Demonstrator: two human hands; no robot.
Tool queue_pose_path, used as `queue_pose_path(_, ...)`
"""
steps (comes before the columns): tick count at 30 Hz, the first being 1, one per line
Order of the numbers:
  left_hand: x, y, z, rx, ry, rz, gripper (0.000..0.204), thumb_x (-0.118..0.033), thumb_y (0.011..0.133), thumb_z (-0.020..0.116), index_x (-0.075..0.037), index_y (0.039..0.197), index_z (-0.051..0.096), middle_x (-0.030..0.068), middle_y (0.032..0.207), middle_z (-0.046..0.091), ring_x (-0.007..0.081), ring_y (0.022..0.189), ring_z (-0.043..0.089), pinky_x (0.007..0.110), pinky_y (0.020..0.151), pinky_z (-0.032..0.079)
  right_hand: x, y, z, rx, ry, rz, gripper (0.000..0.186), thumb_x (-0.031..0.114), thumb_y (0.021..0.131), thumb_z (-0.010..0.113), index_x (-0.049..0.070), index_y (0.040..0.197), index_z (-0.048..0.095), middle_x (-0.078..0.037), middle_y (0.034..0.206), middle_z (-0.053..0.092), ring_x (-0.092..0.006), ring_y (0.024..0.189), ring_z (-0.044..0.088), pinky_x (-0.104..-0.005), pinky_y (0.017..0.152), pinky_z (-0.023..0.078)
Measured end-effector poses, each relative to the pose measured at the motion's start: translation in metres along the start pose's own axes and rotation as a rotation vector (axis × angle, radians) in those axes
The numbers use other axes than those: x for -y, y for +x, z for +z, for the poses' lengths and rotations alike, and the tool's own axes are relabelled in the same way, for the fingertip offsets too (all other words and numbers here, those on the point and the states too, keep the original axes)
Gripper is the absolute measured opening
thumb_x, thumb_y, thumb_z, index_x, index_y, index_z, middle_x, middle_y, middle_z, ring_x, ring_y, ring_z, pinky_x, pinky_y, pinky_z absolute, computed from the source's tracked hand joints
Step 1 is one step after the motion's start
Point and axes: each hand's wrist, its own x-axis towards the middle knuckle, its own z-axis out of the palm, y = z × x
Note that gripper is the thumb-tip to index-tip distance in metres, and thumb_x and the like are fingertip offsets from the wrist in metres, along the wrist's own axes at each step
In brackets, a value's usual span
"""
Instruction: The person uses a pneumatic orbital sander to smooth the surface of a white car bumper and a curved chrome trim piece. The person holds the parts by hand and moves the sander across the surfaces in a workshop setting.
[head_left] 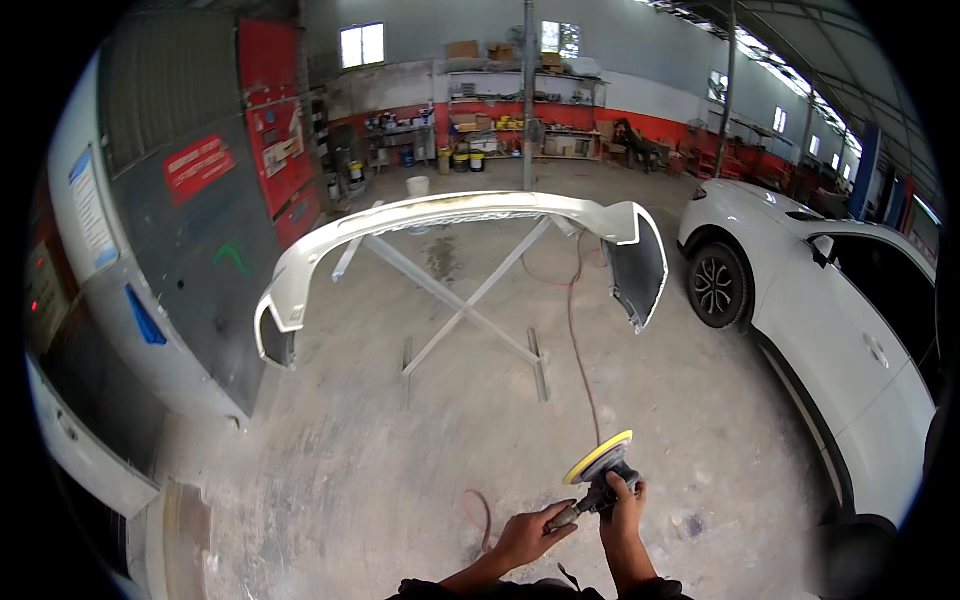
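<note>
In front of me, low in the view, I hold a round disc sander (pixel 602 460) with a yellow-rimmed pad, tilted and turned upward. My right hand (pixel 625 508) grips its dark body just behind the pad. My left hand (pixel 528 537) is closed around the handle end, where the air hose fits. A red-brown hose (pixel 575 345) trails across the floor. Farther ahead, apart from both hands, a white car bumper (pixel 455 206) rests across a crossed metal stand (pixel 466 308), with its ends hanging down on both sides.
A white car (pixel 840 330) stands close on the right. Grey metal doors and a wall panel (pixel 205 250) line the left. Shelves (pixel 520 125) with cans and boxes run along the back wall. A white bucket (pixel 418 186) sits behind the bumper. Someone (pixel 632 142) is at the far back.
</note>
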Motion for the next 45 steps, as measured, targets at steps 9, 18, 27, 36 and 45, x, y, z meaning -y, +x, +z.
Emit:
queue_pose_path(9,-0.008,0.180,0.031,0.336,-0.074,0.030,0.054,-0.034,0.093,0.077,-0.005,0.137,0.063,0.0121,0.075,0.064,0.0159,0.063,0.057,0.031,0.065,0.050,0.060,0.125,-0.054,0.020,-0.568,-0.401,0.057,0.009,0.081,0.084,0.009,0.128,0.052,-0.015,0.128,0.059,-0.0251,0.115,0.061,-0.0379,0.088,0.055)
queue_pose_path(18,-0.053,0.370,0.132,0.664,-0.136,-0.040,0.052,-0.034,0.097,0.073,-0.006,0.140,0.061,0.0076,0.082,0.065,0.0120,0.071,0.055,0.028,0.070,0.048,0.221,0.310,-0.169,0.665,-1.641,-1.090,0.057,0.019,0.077,0.070,0.026,0.134,0.063,0.005,0.139,0.060,-0.0276,0.113,0.059,-0.0370,0.091,0.056)
queue_pose_path(27,-0.189,0.536,0.200,0.958,-0.141,-0.029,0.058,-0.034,0.102,0.067,-0.005,0.149,0.051,0.0097,0.088,0.067,0.0154,0.073,0.058,0.031,0.073,0.047,0.396,0.447,-0.204,0.760,-1.511,-1.271,0.047,0.039,0.071,0.069,0.019,0.113,0.074,0.005,0.122,0.071,-0.0208,0.091,0.057,-0.0342,0.071,0.052)
queue_pose_path(36,-0.193,0.652,0.266,0.901,-0.422,0.060,0.054,-0.023,0.098,0.072,-0.006,0.146,0.057,0.0072,0.089,0.068,0.0124,0.074,0.057,0.029,0.070,0.045,0.474,0.562,-0.207,0.866,-1.302,-1.097,0.053,0.044,0.069,0.084,0.007,0.106,0.072,-0.006,0.102,0.072,-0.0297,0.088,0.062,-0.0431,0.078,0.051)
queue_pose_path(45,-0.209,0.827,0.314,0.817,-0.553,0.080,0.051,-0.027,0.096,0.071,-0.006,0.141,0.061,0.0112,0.097,0.076,0.0166,0.076,0.065,0.029,0.075,0.050,0.558,0.753,-0.170,1.138,-1.490,-1.032,0.057,0.049,0.078,0.081,0.003,0.112,0.072,-0.009,0.107,0.073,-0.0320,0.096,0.066,-0.0477,0.082,0.055)
